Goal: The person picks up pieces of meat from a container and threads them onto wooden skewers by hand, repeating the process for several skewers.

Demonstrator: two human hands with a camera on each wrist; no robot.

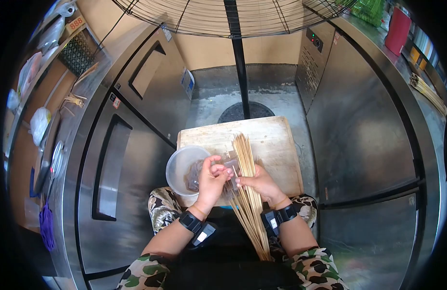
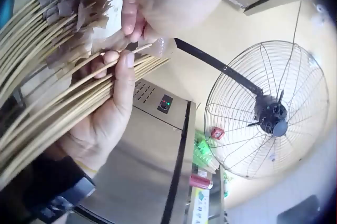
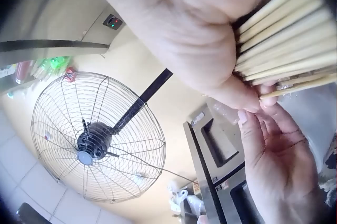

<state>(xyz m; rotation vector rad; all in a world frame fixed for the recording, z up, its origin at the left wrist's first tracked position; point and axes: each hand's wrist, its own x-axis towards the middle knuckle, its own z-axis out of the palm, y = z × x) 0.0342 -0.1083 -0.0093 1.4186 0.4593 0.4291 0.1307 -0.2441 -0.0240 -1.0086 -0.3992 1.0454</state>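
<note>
My right hand (image 1: pixel 263 186) grips a thick bundle of bamboo skewers (image 1: pixel 244 157). Its thumb and fingertip also pinch a single skewer (image 2: pixel 95 65), set apart from the bundle. My left hand (image 1: pixel 211 182) meets it at that skewer's tip, its fingers bent and pinching a thin, translucent food slice (image 2: pixel 161 47). The fingers of the left hand (image 3: pixel 281 169) partly hide the slice. Skewers loaded with folded grey-brown slices (image 2: pixel 66 11) lie beyond the right hand. More slices (image 1: pixel 193 175) sit in a clear plastic tub (image 1: pixel 173 164) beside my left hand.
A worn wooden board (image 1: pixel 276 140) lies under the work. Steel cabinets (image 1: pixel 363 111) flank both sides. A wire-caged fan (image 1: pixel 194 19) stands ahead on a black pole (image 1: pixel 240 67). Spare skewers (image 1: pixel 428 93) rest on the right counter.
</note>
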